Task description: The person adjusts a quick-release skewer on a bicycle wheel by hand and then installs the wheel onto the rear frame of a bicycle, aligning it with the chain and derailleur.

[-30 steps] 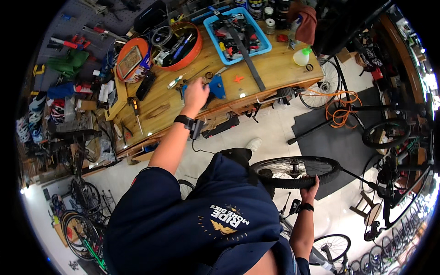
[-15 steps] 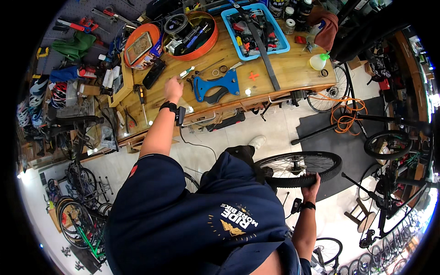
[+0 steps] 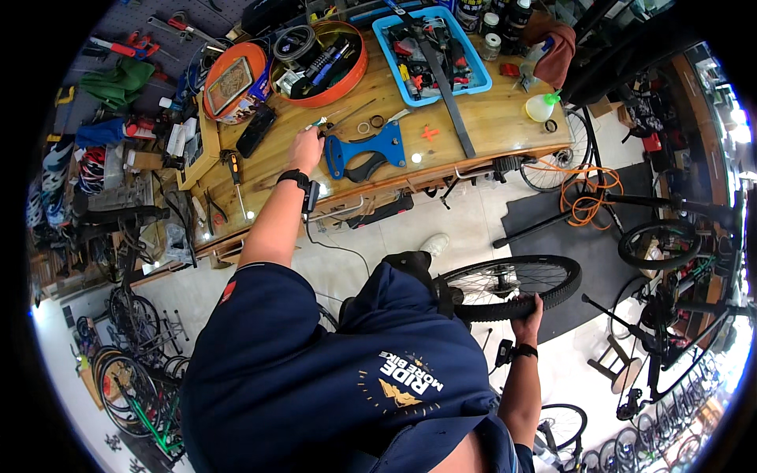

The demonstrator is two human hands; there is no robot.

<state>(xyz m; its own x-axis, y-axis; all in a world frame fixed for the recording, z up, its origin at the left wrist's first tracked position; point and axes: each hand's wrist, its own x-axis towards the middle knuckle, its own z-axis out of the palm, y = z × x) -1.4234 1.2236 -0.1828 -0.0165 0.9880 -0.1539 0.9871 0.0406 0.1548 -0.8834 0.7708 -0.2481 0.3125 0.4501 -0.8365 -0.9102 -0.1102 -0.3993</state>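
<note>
My left hand (image 3: 306, 150) reaches over the wooden workbench (image 3: 441, 138). Its fingers are curled round a small slim white-and-green thing (image 3: 318, 122), whose far tip alone shows. Just right of that hand lies a blue frame-shaped tool with a dark curved part, a wheel tension gauge (image 3: 378, 147). Low at my right side, my right hand (image 3: 527, 317) grips the knobbly black tyre of a bicycle wheel (image 3: 561, 296). The wheel is tilted, with its spokes and hub in view, and its left edge is against my leg.
On the bench stand an orange round tin (image 3: 359, 75) of tools and a blue tray (image 3: 481, 88) crossed by a long flat bar (image 3: 452, 102). A screwdriver (image 3: 234, 169), a phone (image 3: 256, 132) and a bottle (image 3: 540, 108) lie or stand around. An orange cable (image 3: 587, 206) coils near a stand's legs.
My left hand has moved slightly forward and now covers most of the small white-and-green thing. My right hand keeps its hold on the wheel. The whole view has shifted a little.
</note>
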